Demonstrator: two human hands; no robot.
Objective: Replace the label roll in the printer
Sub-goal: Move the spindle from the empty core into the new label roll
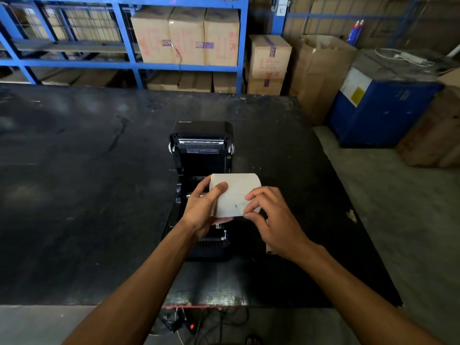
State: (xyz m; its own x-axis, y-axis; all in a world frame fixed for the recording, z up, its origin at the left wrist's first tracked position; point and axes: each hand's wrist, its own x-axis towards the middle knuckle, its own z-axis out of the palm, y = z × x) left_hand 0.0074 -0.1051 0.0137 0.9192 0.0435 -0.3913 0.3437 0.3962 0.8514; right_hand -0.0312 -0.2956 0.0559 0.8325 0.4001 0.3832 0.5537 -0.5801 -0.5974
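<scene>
Label roll (236, 192), white and full, is held just above the open printer (202, 155) on the dark table (74, 195). The left hand (201, 210) wraps its end, thumb pressed on top; the right hand (271, 220) pinches at the taped loose edge. The step looks like freeing the leading end. Next, it likely needs peeling, then seating the roll in the bay.
</scene>
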